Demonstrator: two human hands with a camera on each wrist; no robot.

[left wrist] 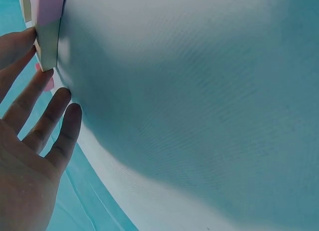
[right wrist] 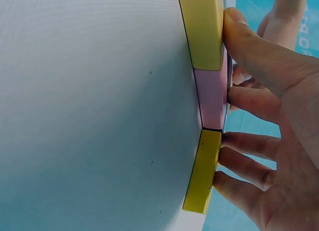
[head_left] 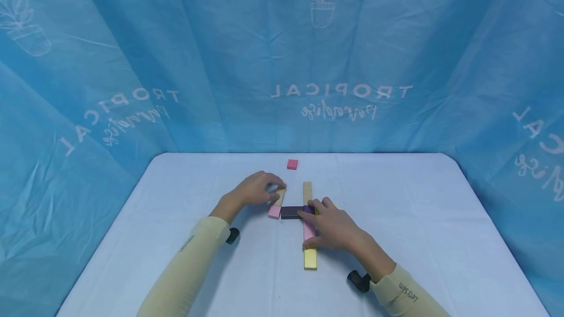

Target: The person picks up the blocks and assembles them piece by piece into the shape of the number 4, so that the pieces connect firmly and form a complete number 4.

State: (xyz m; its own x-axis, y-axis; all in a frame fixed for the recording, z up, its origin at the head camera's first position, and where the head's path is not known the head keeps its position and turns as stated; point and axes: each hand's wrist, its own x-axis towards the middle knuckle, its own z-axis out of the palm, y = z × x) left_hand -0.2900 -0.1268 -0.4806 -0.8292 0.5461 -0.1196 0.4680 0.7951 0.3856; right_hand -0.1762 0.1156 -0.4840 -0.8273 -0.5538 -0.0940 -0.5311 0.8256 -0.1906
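Observation:
My left hand pinches a tan wooden block between thumb and fingertips, its last two fingers held off in the left wrist view. That block's near end meets a pink block. To the right lies a black block, running toward a column of blocks. My right hand rests on this column, with fingers spread. The thumb touches a pale yellow block, a finger touches another pink block, and the others touch a bright yellow block jutting sideways.
At the column's far end is another tan block. A small red block lies apart near the back of the white table. Blue printed curtains enclose the table at the back and sides.

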